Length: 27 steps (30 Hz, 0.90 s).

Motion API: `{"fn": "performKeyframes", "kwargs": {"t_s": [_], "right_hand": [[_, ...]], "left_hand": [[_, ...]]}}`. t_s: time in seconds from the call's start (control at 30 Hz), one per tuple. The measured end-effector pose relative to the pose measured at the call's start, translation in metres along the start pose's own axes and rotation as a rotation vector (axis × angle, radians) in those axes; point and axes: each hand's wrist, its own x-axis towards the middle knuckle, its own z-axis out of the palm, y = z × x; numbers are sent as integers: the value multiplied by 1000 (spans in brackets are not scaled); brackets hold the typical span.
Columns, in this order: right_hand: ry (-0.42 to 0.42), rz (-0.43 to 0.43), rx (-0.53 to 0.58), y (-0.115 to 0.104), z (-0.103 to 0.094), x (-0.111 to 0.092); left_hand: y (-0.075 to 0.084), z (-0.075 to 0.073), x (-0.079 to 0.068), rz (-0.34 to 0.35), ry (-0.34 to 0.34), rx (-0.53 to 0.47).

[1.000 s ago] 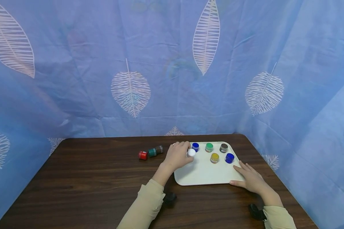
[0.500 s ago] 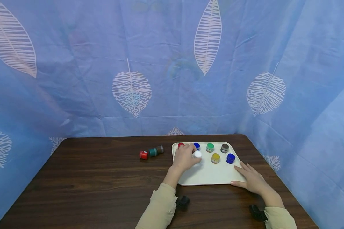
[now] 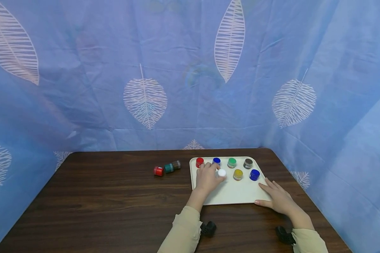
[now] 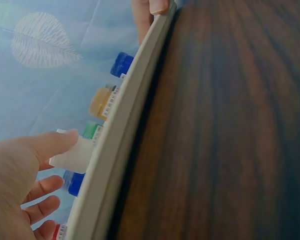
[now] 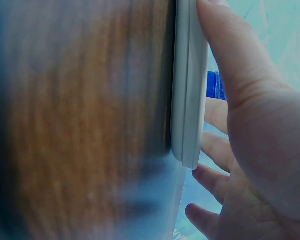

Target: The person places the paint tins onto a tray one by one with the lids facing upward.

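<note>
My left hand (image 3: 207,178) pinches a small white paint jar (image 3: 222,173) between thumb and fingers, low over the left part of the white tray (image 3: 231,195). In the left wrist view, the thumb lies along the side of the white jar (image 4: 72,156), and its base is right at the tray. A red jar (image 3: 200,162), a blue jar (image 3: 216,161) and a green jar (image 3: 232,162) stand behind it, with a yellow jar (image 3: 238,174) to its right. My right hand (image 3: 277,197) rests with spread, fairly straight fingers on the tray's front right corner.
Also on the tray are a dark-lidded jar (image 3: 248,163) and a second blue jar (image 3: 254,175). Left of the tray, a red jar (image 3: 158,171), a teal jar (image 3: 169,168) and a brown jar (image 3: 176,164) lie on the wooden table (image 3: 114,196). A blue leaf-print curtain hangs behind.
My left hand has carried the white jar rightward and then down to the tray, uncovering the red jar at the back left corner. The right hand has stayed at the tray's corner.
</note>
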Motion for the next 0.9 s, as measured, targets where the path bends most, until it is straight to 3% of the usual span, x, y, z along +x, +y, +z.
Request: {"fn": "performKeyframes", "kwargs": {"t_s": [0.3, 0.5, 0.9], "right_hand": [[-4, 11, -1, 1, 2, 0], [13, -2, -6, 1, 2, 1], [12, 7, -13, 1, 3, 0]], "left_hand": [[-6, 9, -2, -22, -13, 1], [-7, 8, -4, -11, 4, -20], [-4, 8, -4, -42, -44, -26]]}}
